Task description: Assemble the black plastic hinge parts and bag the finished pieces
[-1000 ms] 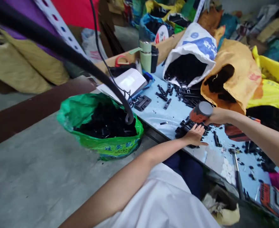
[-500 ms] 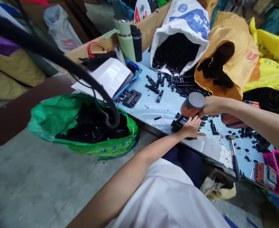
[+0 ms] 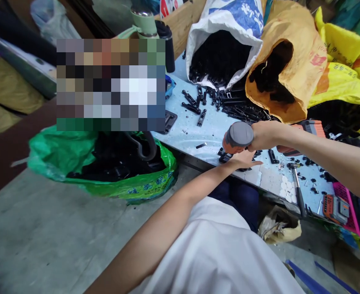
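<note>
Head view. We log one power driver [image 3: 237, 137] with an orange body and grey end cap. We judge it stiff and moderately heavy, best taken round the body behind the cap.

- **Right hand [image 3: 264, 135]:** grip clamped round that body.
- **Left hand [image 3: 244, 160]:** just beneath, grip spread flat on the black plastic parts [image 3: 224, 156] on the tabletop [image 3: 210, 130].
- **White sack [image 3: 229, 18]:** well beyond both.

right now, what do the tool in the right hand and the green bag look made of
The power driver in the right hand: likely moulded plastic, matt orange body, grey perhaps rubbery end cap. The green bag: thin plastic film, glossy, crinkled folds.
</note>
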`<state>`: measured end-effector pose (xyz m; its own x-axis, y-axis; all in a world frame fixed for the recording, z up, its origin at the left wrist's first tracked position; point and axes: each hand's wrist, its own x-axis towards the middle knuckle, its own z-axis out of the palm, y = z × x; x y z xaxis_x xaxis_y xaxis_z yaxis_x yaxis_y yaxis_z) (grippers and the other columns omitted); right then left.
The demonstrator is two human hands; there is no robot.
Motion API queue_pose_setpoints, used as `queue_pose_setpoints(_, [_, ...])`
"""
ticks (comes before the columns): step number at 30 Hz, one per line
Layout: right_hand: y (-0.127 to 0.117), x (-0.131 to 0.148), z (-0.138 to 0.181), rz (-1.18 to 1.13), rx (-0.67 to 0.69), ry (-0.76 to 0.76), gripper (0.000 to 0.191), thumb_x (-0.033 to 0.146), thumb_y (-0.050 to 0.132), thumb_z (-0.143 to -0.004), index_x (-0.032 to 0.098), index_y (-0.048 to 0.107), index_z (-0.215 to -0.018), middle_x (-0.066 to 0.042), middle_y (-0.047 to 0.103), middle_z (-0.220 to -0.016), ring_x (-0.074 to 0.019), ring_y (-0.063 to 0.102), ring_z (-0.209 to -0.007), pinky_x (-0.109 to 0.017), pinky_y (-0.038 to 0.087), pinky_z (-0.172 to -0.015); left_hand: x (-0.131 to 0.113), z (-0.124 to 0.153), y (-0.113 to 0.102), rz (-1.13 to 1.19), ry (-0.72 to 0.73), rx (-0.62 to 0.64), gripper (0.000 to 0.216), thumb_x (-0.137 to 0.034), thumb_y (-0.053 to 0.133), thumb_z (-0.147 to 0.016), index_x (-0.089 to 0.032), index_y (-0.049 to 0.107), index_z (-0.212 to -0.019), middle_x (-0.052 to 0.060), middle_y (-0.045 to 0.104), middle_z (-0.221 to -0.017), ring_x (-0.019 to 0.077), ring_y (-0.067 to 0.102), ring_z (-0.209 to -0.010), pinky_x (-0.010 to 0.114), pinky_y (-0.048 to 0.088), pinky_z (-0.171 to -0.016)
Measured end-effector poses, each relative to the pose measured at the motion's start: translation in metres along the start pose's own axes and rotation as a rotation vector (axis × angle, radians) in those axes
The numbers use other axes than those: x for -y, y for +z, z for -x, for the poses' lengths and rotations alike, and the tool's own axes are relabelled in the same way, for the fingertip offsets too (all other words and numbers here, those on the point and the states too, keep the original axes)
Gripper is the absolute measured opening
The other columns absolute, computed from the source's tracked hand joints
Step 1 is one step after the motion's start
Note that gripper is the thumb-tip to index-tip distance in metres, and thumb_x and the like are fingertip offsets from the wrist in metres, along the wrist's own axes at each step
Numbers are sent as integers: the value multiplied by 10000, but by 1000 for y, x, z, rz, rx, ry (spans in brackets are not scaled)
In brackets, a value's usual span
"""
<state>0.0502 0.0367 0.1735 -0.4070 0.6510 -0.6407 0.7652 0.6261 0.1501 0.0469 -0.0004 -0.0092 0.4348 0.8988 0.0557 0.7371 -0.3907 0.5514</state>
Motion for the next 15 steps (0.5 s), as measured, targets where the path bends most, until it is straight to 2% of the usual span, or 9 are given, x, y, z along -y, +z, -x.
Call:
queue_pose_setpoints(4, [2,18,3,14,94,20,221,281,700,-590,176,655,-779,-98,637,-758,-273,607,-777,-289,416,-568,-3,3,-3,6,-19,58,670,-575,312,-859,-165,221,-1381,107,351,-1412,274,228,-1334,374,194,-1067])
queue_pose_setpoints(8, [9,17,1,-18,96,20,188,258,679,-600,166,655,-762,-79,628,-718,-249,605,-748,-277,413,-570,-3,5,0,4,-31,83,681,-583,314,-857,-179,197,-1393,98,353,-1413,275,231,-1334,384,198,-1071])
queue_pose_setpoints(12, [14,-18,12,-209,83,1,127,202,662,-631,144,633,-740,-49,599,-662,-184,571,-667,-243,393,-551,-3,9,2,-38,-70,39,666,-580,277,-866,-142,272,-1368,129,384,-1388,280,303,-1302,394,249,-1054])
queue_pose_setpoints(15, [13,-57,25,-402,24,48,144,149,616,-703,98,600,-837,-24,564,-618,-108,497,-563,-217,373,-543,-2,6,1,-139,-43,5,677,-554,254,-876,-64,329,-1337,182,359,-1391,297,284,-1308,444,173,-1085])
